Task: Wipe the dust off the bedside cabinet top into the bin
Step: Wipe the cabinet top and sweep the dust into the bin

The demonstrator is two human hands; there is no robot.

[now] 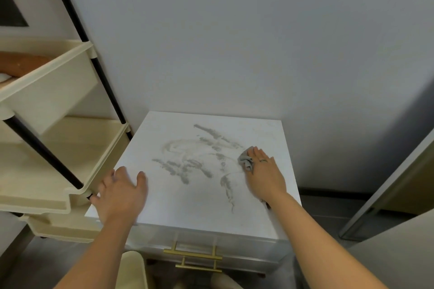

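The white bedside cabinet top [164, 197] carries grey dust smears [187, 166] across its middle and towards the right. My right hand [265, 171] lies flat near the right edge, pressing a crumpled grey cloth [245, 161] onto the surface beside the dust. My left hand [119, 192] rests on the front left corner of the top, fingers spread, holding nothing. A cream rounded rim, possibly the bin [132, 267], shows below the cabinet's front at the bottom of the view.
A cream tiered trolley [58, 148] with black poles stands tight against the cabinet's left side. The cabinet has drawers with gold handles [193, 256]. A grey wall is behind, and a pale door or panel [387, 195] stands at the right.
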